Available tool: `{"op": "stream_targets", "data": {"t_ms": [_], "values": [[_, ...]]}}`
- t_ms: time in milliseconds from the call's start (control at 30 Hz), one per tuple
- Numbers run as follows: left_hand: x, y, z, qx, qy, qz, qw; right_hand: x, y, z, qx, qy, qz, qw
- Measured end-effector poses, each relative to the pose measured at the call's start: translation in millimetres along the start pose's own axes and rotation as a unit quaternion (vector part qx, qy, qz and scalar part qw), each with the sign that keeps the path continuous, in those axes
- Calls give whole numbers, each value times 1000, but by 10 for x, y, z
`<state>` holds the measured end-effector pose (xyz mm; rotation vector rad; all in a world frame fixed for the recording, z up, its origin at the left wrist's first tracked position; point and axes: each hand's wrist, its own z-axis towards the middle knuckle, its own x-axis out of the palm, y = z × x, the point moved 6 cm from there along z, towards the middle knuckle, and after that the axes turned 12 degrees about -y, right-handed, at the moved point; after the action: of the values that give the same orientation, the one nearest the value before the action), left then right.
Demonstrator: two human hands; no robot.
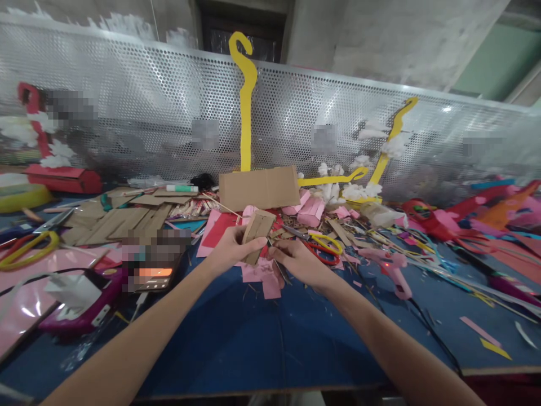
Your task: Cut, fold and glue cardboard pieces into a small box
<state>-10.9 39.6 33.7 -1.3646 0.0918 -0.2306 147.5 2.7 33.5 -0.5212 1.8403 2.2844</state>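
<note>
1. Head view: the left hand grips a small cardboard piece, thumb across its face, tilted above the blue table.
2. The right hand is pinched narrow on a slim dark item by the cardboard's lower right edge; I can't make out what it is.
3. Crumpled pink paper lies just below both hands.
4. Behind them stands a wide cardboard panel, with a tall yellow hooked strip rising above it.
5. To the right I see red-and-yellow-handled scissors near the right hand, then a pink glue gun with its dark cord.
6. Over on the left are flat cardboard strips, a phone with a lit screen and a purple device.
</note>
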Motion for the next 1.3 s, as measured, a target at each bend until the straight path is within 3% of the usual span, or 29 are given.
{"op": "stream_targets", "data": {"t_ms": [167, 333, 400, 500, 533, 600, 667, 733, 800, 867, 967, 1033, 1100, 1133, 1167, 1233, 1300], "values": [[73, -18, -36, 13, 30, 12, 999, 21, -82, 9, 16, 2, 4, 1000], [4, 45, 46, 20, -11, -3, 1000, -23, -33, 19, 18, -5, -4, 1000], [-52, 62, 96, 24, -34, -12, 999, -54, 34, -76, 17, -6, -20, 1000], [-116, 60, 151, 31, -57, -28, 998, 25, 121, -428, 6, 23, -83, 996], [-129, 56, 161, 33, -61, -32, 997, 116, 158, -596, -45, 54, -181, 981], [-141, 51, 170, 34, -66, -35, 997, 344, 174, -956, -148, 112, -348, 919], [-144, 51, 170, 35, -69, -33, 996, 566, 115, -1265, -238, 182, -432, 850], [-148, 49, 166, 36, -73, -30, 996, 585, 4, -1355, -264, 195, -480, 813], [-151, 38, 162, 37, -76, -27, 996, 369, -143, -1210, -226, 187, -528, 797], [-153, 14, 157, 38, -78, -24, 996, -61, -276, -904, -149, 141, -588, 782], [-155, -37, 149, 45, -82, -21, 995, -660, -308, -504, -94, 66, -632, 766], [-156, -62, 147, 51, -83, -19, 995, -803, -240, -438, -87, 30, -640, 763], [-164, -70, 152, 59, -86, -16, 994, -659, -141, -581, -107, 25, -629, 770], [-171, -68, 156, 63, -89, -14, 994, -482, -92, -720, -138, 48, -609, 780], [-179, -63, 161, 66, -92, -12, 993, -225, -18, -908, -222, 101, -563, 789], [-194, -47, 171, 72, -98, -6, 993, 180, 58, -1279, -348, 188, -490, 777], [-204, -33, 177, 74, -102, 0, 992, 300, 7, -1394, -371, 198, -484, 768]]}}
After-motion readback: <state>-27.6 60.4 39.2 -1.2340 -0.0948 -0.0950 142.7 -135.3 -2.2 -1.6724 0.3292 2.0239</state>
